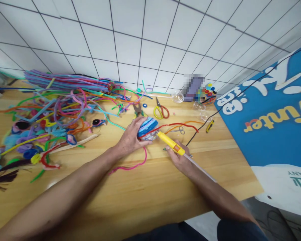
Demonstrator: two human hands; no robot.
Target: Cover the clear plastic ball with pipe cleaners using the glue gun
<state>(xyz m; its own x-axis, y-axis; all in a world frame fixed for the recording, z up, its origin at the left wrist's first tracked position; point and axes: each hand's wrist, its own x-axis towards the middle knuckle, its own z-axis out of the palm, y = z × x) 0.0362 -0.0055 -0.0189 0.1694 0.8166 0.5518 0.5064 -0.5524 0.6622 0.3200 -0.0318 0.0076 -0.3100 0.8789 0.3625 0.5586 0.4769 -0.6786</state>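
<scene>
My left hand [130, 138] is closed around a ball [148, 127] wrapped in bands of blue, white and purple pipe cleaner, with a bare patch at its lower side. A red pipe cleaner [183, 125] lies against the ball and trails off to the right. My right hand [181, 159] grips a yellow hot glue gun [173, 143], its nozzle at the ball's right side. A clear glue stick [200, 169] sticks out of the gun's back end. Below the ball, a pink pipe cleaner [137, 164] curves over the table.
Pliers [137, 109] and red-and-yellow-handled scissors [161, 109] lie behind the ball. A heap of pipe cleaners [65, 110] covers the table's left. Rightward are small scissors [180, 130], a yellow utility knife [210, 126], clear plastic balls [177, 97] and a black cord [200, 130]. A tiled wall [130, 43] bounds the back.
</scene>
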